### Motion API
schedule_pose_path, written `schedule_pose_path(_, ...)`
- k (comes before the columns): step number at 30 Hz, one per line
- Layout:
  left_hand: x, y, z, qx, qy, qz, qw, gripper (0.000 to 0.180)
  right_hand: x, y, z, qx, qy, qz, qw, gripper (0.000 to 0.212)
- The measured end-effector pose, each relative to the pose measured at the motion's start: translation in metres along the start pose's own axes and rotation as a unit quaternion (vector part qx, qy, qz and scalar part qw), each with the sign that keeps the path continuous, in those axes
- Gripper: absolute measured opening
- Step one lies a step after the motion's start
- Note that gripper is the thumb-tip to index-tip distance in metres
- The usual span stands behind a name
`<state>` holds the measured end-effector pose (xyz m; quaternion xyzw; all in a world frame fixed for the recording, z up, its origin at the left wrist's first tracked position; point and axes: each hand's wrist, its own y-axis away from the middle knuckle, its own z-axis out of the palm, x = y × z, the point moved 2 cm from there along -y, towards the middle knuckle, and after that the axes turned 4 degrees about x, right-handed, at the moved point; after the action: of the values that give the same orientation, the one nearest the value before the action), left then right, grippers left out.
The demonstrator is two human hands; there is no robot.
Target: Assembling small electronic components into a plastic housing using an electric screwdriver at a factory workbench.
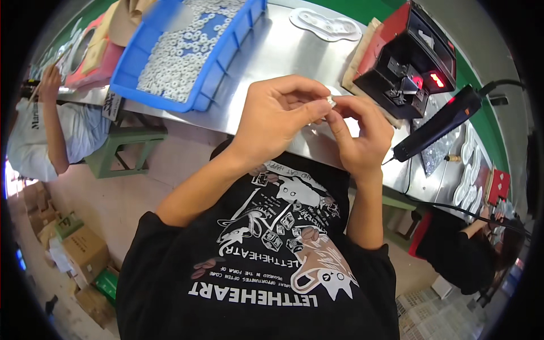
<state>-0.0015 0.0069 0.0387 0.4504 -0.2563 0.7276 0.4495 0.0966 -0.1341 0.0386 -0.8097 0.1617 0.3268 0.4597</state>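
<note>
Above the metal table's near edge, both my hands meet with fingertips pinched together. A small white part (331,102) shows between them, mostly covered by the fingers, so its exact kind cannot be made out. My left hand (271,116) grips it between thumb and forefinger. My right hand (364,133) closes on the same part from the other side, thumb and forefinger touching it. To the left of my hands sits a blue bin (209,85) holding many small white ring-shaped pieces (175,65). Right of them stands a red and black machine (379,62) with a lit red display.
A black electric screwdriver (439,124) hangs right of my right hand, its cable trailing. White moulded trays lie at the back (324,25) and far right (466,164), near a clear plastic bag (435,150). People sit at both sides. A green stool (122,147) stands left.
</note>
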Motion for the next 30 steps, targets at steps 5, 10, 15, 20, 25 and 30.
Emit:
schedule_pose_path(5, 0.002, -0.001, -0.020, 0.060, -0.271, 0.127, 0.952, 0.014, 0.015, -0.011, -0.020, -0.110, 0.041, 0.146, 0.982, 0.014)
schedule_pose_path(10, 0.002, -0.004, -0.018, -0.060, -0.548, 0.313, 0.774, 0.012, 0.030, -0.004, -0.007, -0.150, 0.032, 0.153, 0.976, 0.016)
schedule_pose_path(15, -0.012, -0.011, -0.013, -0.093, -0.546, 0.258, 0.791, 0.010, 0.032, -0.002, 0.003, -0.127, 0.095, 0.144, 0.977, 0.016)
schedule_pose_path(20, -0.016, -0.015, -0.014, -0.075, -0.538, 0.269, 0.795, 0.010, 0.036, -0.001, 0.009, -0.094, 0.085, 0.179, 0.976, 0.019)
schedule_pose_path(25, -0.016, -0.025, -0.014, -0.080, -0.559, 0.223, 0.795, 0.007, 0.032, -0.004, 0.012, -0.084, 0.100, 0.218, 0.967, 0.024)
schedule_pose_path(30, -0.005, -0.039, -0.007, -0.109, -0.581, 0.130, 0.796, 0.010, 0.031, -0.001, 0.008, -0.079, 0.092, 0.201, 0.972, 0.023)
